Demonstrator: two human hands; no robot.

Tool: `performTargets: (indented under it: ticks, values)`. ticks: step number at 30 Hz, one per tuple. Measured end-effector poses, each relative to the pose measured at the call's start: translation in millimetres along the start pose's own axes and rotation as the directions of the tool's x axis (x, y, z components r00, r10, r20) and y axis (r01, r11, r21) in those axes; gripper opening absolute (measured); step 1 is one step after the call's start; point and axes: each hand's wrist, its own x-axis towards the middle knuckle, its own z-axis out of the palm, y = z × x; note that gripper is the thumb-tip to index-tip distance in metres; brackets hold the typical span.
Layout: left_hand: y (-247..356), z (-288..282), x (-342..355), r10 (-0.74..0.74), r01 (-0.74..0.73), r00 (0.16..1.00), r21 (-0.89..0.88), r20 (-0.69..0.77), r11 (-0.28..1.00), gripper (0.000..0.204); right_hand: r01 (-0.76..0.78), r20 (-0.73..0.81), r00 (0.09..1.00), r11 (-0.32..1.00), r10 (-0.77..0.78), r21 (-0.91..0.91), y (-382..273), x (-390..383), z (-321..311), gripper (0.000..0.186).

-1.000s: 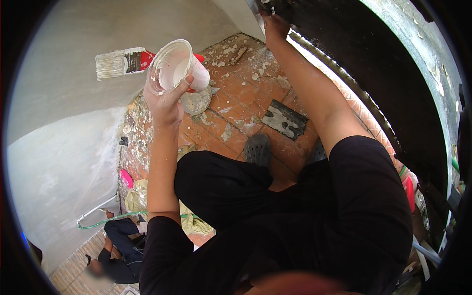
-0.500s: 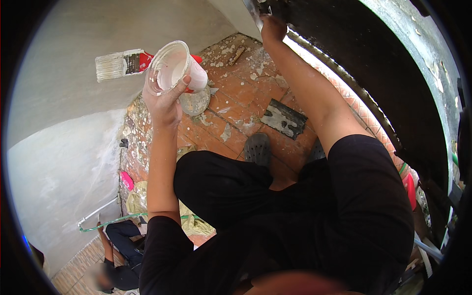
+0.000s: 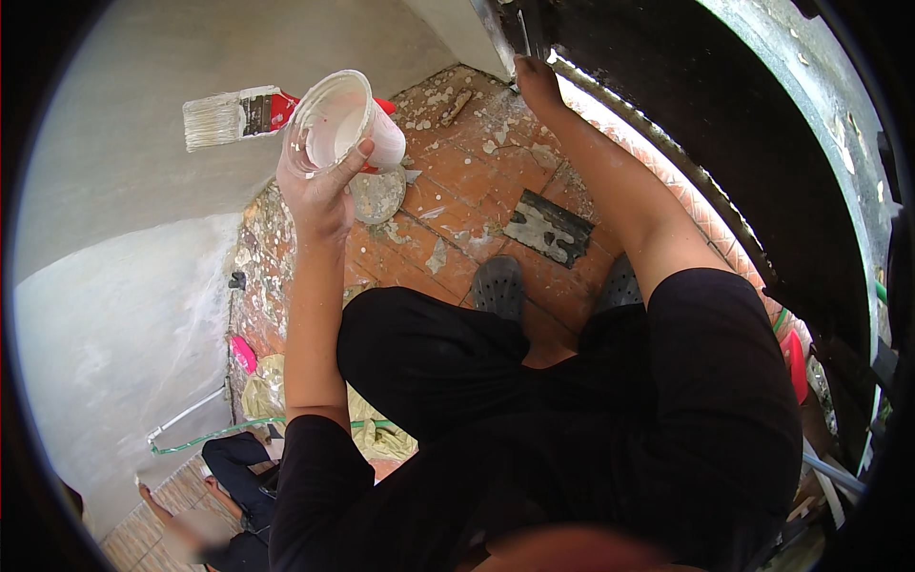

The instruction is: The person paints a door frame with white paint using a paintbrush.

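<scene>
My left hand (image 3: 319,195) is wrapped round a clear plastic cup (image 3: 372,143) of white paint, tilted so its mouth shows. Behind the cup a wide paintbrush (image 3: 238,116) lies crosswise, its white-coated bristles to the left. The brush's red handle comes out past the cup's right side and seems held in the same grip. Farther off, my right hand (image 3: 539,84) is closed at the narrow edge between the pale wall (image 3: 453,29) and the dark panel (image 3: 686,86). Something thin and light shows just beyond its fingers, too small to name.
Paint-spattered orange floor tiles (image 3: 457,191) carry a round paint-smeared lid (image 3: 379,195) and a dark flat piece (image 3: 550,229) near my grey clogs (image 3: 498,286). A green hose (image 3: 205,440) runs at lower left, where another person (image 3: 238,486) sits. A pink object (image 3: 243,355) lies by the wall.
My right hand has come slightly down and to the right along the edge. The cup in my left hand has shifted up a little. The other person's arm has moved out toward the wall.
</scene>
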Motion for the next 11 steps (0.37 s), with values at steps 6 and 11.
performTargets:
  ticks: [6,11]
  values:
    - [4.7,-4.2,-1.6,0.026,-0.027,0.999,0.040,0.028,0.999,0.062,-0.013,0.352,0.934,0.987,0.069,-0.159,1.0,-10.3,-13.1,0.038]
    - [4.9,-10.0,-4.6,0.028,-0.028,1.000,0.020,0.006,0.999,0.062,0.121,0.407,0.913,0.938,0.023,-0.324,2.1,-7.4,-10.1,0.041]
